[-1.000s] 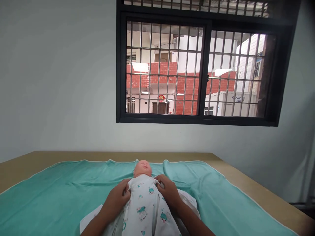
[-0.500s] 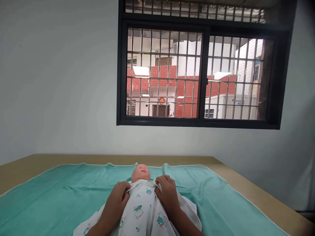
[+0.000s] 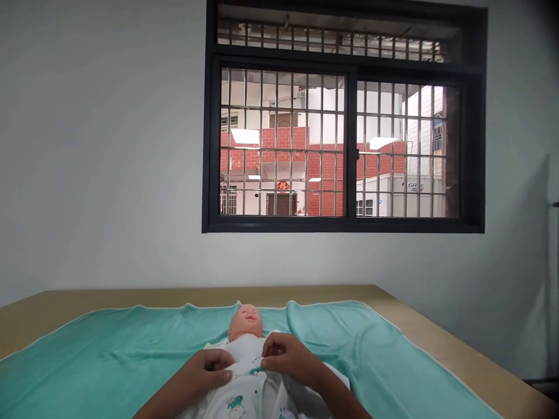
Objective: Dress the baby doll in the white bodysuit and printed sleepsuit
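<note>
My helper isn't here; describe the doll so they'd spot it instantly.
Find the table below the barred window, spread with green cloth. Between the left hand and right hand lies the doll in white clothes, set apart by its pink head.

The person's bare, smooth-skinned left hand (image 3: 205, 372) has slim fingers and a left thumb (image 3: 220, 377) with a blunt, rounded tip. The bare, smooth-skinned right hand (image 3: 288, 356) is of like build: a broad back, slender fingers, softly rounded knuckles and a right thumb (image 3: 273, 365) that tapers toward its end. Narrow, bare wrists join the hands to the uncovered left forearm (image 3: 168, 401) and the uncovered right forearm (image 3: 338, 396), which run to the lower edge of the view and are cut off there. Skin shows along the whole visible length of both. Nails and fine creases are too small to make out.
</note>
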Action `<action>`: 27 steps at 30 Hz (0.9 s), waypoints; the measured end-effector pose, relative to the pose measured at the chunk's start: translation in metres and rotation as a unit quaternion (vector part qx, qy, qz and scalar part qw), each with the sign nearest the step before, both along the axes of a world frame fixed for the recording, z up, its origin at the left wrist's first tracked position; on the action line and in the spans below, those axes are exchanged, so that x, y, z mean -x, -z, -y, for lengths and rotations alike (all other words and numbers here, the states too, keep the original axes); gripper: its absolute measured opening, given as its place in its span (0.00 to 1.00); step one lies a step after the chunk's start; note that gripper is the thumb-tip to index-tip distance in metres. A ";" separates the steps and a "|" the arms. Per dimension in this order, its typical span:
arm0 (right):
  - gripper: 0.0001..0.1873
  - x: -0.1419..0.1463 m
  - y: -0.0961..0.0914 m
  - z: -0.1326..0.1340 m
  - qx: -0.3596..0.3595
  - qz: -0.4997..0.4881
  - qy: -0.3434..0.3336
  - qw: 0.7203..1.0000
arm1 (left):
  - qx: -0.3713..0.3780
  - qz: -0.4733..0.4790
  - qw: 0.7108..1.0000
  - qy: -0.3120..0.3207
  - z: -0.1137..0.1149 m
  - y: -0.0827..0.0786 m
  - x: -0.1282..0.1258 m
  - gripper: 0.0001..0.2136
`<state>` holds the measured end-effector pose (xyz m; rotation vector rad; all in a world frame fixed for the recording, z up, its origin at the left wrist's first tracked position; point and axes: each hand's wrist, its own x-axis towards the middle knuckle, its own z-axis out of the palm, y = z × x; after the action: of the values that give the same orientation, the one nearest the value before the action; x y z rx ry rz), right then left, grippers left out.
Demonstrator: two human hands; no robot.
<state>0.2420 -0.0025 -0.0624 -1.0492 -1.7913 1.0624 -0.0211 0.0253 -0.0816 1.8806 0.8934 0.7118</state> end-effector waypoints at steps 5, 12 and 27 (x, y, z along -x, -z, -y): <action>0.13 0.003 -0.011 0.008 -0.056 0.097 0.015 0.994 | -0.058 -0.005 0.997 -0.043 0.011 -0.006 -0.011 0.12; 0.07 0.018 -0.019 0.020 -0.190 0.247 0.069 0.948 | -0.119 -0.026 0.983 -0.135 0.032 -0.019 -0.026 0.14; 0.08 0.006 -0.005 0.002 -0.072 0.053 0.069 0.994 | -0.004 0.042 0.993 -0.111 0.028 -0.022 -0.027 0.20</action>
<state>0.2358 -0.0046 -0.0576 -1.1402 -1.8223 0.7952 0.0061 -0.0032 -0.0600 1.7608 1.0578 0.9228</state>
